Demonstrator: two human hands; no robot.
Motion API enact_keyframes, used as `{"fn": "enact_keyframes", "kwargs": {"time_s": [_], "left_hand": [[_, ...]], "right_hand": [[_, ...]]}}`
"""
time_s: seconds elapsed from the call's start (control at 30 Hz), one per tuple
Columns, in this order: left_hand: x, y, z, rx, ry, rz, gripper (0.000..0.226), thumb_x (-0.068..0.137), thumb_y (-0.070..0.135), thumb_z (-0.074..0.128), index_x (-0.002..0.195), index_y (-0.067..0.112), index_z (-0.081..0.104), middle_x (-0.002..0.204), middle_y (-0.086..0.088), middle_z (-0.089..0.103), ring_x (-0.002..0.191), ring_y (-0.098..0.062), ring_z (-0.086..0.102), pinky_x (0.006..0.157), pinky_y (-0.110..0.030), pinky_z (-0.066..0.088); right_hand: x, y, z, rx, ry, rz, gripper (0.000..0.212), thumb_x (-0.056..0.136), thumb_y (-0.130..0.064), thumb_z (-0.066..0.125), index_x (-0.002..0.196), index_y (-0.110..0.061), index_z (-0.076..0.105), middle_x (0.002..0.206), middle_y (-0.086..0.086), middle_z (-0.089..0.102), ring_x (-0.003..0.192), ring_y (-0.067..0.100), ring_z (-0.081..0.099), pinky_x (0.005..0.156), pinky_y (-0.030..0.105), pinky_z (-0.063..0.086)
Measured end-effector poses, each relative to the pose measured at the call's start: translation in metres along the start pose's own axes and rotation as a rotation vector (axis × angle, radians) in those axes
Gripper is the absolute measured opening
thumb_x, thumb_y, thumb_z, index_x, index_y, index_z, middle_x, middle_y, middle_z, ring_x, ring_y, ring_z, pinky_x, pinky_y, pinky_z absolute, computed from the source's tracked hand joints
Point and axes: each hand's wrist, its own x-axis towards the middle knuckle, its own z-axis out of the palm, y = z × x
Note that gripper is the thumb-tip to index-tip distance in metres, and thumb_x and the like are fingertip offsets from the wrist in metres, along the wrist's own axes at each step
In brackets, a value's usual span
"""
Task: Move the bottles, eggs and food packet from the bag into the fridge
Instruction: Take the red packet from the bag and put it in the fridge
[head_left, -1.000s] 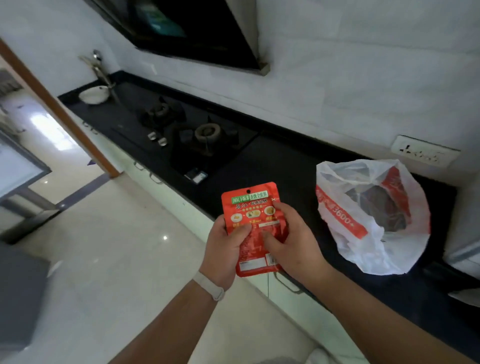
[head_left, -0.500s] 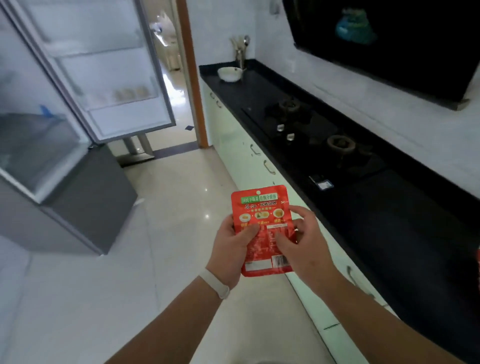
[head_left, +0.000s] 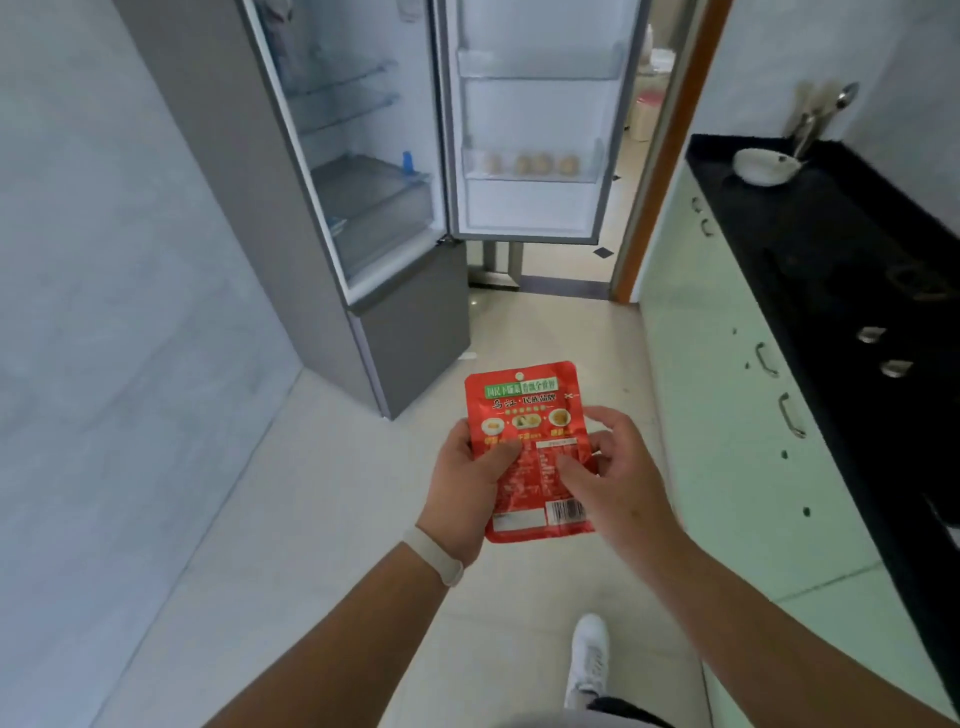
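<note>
the fridge (head_left: 395, 208) stands open against the left wall, its door (head_left: 530, 119) swung wide toward the doorway, so both the shelves and the door racks are free to load. the clear shelves inside look mostly bare, apart from a small blue thing on one of them. along the right runs the black tabletop (head_left: 831, 249), with a white bowl (head_left: 762, 165) near its far end; the bag is out of view. in the middle door rack sit the eggs (head_left: 535, 164), pale and a little blurred, apparently already put away. the food packet (head_left: 530, 452), red and flat, is held upright in front of the person, well short of the fridge. the left hand (head_left: 470, 483) pinches its left edge with the thumb over the front, and the right hand (head_left: 615, 480) grips the right edge likewise, probably to keep the limp pouch flat while carrying it.
</note>
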Motion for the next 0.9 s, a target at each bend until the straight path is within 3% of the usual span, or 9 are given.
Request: {"fn": "enact_keyframes", "kwargs": {"time_s": [0.17,0.37,0.73,0.9], "left_hand": [[0.029,0.012,-0.017,-0.031,0.122,0.017,0.026,0.097,0.019,0.061,0.124,0.018,0.058,0.109,-0.004,0.075,0.094,-0.029,0.074,0.086,-0.053,0.058],[0.093,0.029,-0.001,-0.033,0.223,0.011,0.026,0.097,0.017,0.061,0.123,0.018,0.057,0.11,-0.005,0.075,0.094,-0.03,0.074,0.087,-0.055,0.058],[0.236,0.082,0.076,-0.001,0.276,0.032,0.027,0.097,0.018,0.061,0.123,0.017,0.057,0.109,-0.005,0.075,0.093,-0.032,0.074,0.085,-0.055,0.058],[0.273,0.102,0.088,-0.001,0.317,0.058,0.026,0.097,0.019,0.061,0.122,0.018,0.057,0.108,-0.004,0.075,0.092,-0.031,0.074,0.085,-0.056,0.058]], "right_hand": [[0.048,-0.004,0.024,0.033,-0.122,-0.025,0.042,0.09,-0.023,0.069,0.122,-0.036,0.045,0.103,-0.01,0.066,0.083,0.009,0.071,0.064,0.023,0.058],[0.128,-0.001,0.022,0.096,-0.216,-0.005,0.032,0.089,-0.025,0.069,0.109,-0.04,0.05,0.103,-0.011,0.069,0.084,0.009,0.071,0.07,0.03,0.061],[0.293,-0.023,-0.035,0.075,-0.273,-0.06,0.034,0.091,-0.03,0.066,0.118,-0.035,0.046,0.103,-0.015,0.064,0.082,0.008,0.07,0.058,0.015,0.054],[0.337,-0.038,-0.04,0.079,-0.319,-0.092,0.032,0.091,-0.031,0.066,0.116,-0.035,0.047,0.103,-0.016,0.065,0.082,0.008,0.07,0.06,0.016,0.055]]}}
